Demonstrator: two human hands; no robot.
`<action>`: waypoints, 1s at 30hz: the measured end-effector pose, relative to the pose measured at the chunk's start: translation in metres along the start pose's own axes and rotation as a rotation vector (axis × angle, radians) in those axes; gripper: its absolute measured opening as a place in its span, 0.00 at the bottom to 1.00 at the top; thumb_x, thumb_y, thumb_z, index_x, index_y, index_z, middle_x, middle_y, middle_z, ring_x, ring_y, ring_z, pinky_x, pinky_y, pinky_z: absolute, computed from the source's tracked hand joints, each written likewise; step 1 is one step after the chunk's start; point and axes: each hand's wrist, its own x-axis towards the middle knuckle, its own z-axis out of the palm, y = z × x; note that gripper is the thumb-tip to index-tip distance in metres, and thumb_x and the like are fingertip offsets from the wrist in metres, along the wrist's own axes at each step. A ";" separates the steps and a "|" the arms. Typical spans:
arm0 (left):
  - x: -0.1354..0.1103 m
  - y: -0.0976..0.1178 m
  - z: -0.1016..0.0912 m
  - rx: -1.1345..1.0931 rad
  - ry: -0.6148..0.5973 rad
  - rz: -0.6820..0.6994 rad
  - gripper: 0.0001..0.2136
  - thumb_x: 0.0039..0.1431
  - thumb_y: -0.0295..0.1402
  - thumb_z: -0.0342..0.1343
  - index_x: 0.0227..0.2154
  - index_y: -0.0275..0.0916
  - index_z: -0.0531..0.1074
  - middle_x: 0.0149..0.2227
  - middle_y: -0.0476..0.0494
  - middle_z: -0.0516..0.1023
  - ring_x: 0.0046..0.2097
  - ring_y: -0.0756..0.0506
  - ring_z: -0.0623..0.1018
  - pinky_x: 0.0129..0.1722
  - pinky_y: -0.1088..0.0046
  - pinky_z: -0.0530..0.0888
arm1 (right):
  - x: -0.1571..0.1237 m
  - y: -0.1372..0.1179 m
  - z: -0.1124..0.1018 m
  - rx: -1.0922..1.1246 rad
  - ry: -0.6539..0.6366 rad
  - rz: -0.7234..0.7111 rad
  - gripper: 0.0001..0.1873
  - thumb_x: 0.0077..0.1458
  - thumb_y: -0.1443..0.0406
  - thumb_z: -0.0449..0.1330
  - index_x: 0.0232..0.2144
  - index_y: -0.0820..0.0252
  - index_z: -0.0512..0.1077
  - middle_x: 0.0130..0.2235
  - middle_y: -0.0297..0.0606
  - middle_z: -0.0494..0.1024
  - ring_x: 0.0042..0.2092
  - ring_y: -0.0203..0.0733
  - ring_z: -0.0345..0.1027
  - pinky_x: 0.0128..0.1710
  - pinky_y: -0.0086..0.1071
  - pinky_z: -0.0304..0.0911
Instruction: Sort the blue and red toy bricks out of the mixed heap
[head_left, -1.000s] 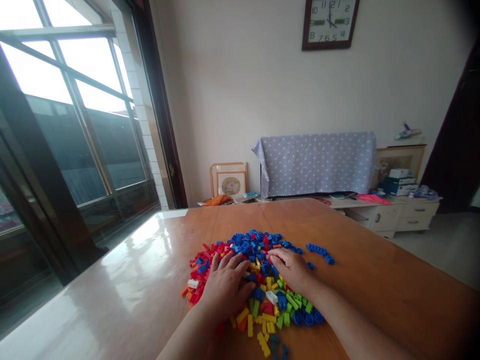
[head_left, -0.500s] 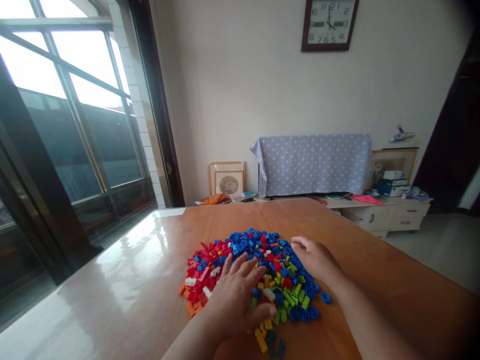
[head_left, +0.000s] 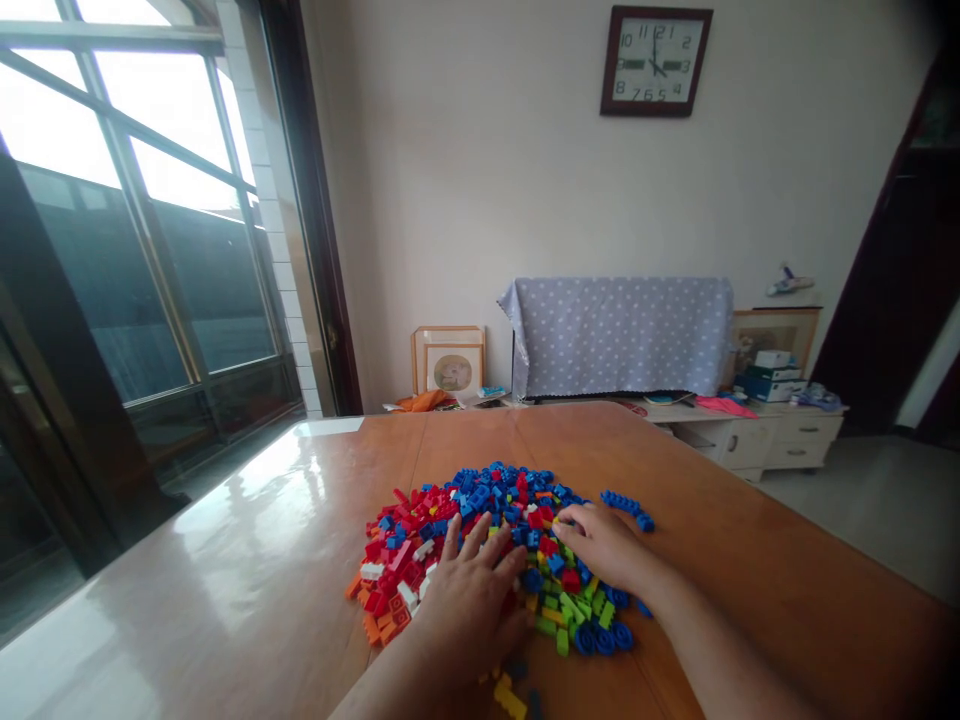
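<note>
1. The left hand [head_left: 474, 598] lies palm down on the near left part of the pile of bricks [head_left: 487, 545], its fingers [head_left: 480, 540] spread apart and flat, clamped on nothing; a flat, open hand like this suits pressing or sweeping loose pieces rather than picking 1 out.
2. The right hand [head_left: 604, 545] rests on the right side of the same pile, fingers curled loosely toward the middle with the tips among red and blue pieces; I cannot tell whether they pinch a brick, since the tips are buried in the heap.
3. The pile sits near the middle of the wooden worktop [head_left: 300, 560], in front of the person and between both forearms. Red and orange pieces gather on its left, blue at the far side, green and yellow toward the near right.
4. A short row of joined blue bricks [head_left: 626, 507] lies just beside the pile on its far right, apart from the right hand. A few blue round pieces [head_left: 604, 637] sit at the near right edge, and a yellow brick [head_left: 510, 698] lies loose close to the left forearm.
5. Beyond the worktop stand a wall clock [head_left: 655, 60], a dotted cloth [head_left: 619, 335] draped over something, and framed pictures [head_left: 448, 362] on the floor by the window.
</note>
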 end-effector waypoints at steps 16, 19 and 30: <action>-0.002 -0.002 -0.014 0.045 0.058 -0.028 0.35 0.61 0.58 0.50 0.69 0.54 0.54 0.71 0.44 0.56 0.72 0.28 0.49 0.67 0.32 0.41 | 0.002 -0.016 -0.022 0.538 0.249 0.071 0.23 0.61 0.49 0.54 0.47 0.57 0.77 0.38 0.38 0.82 0.32 0.43 0.75 0.35 0.34 0.70; -0.005 0.012 -0.016 -0.036 -0.055 0.127 0.45 0.54 0.65 0.53 0.70 0.56 0.47 0.72 0.46 0.51 0.72 0.26 0.48 0.67 0.32 0.40 | 0.006 -0.002 -0.031 0.566 0.399 0.173 0.25 0.60 0.46 0.54 0.45 0.58 0.77 0.38 0.40 0.81 0.32 0.42 0.74 0.33 0.33 0.68; 0.004 0.003 0.003 0.185 0.069 0.015 0.32 0.64 0.57 0.47 0.68 0.56 0.55 0.72 0.47 0.53 0.72 0.29 0.49 0.67 0.33 0.38 | 0.005 0.000 -0.034 0.598 0.577 0.184 0.26 0.60 0.45 0.54 0.42 0.59 0.77 0.37 0.40 0.80 0.33 0.42 0.74 0.36 0.34 0.66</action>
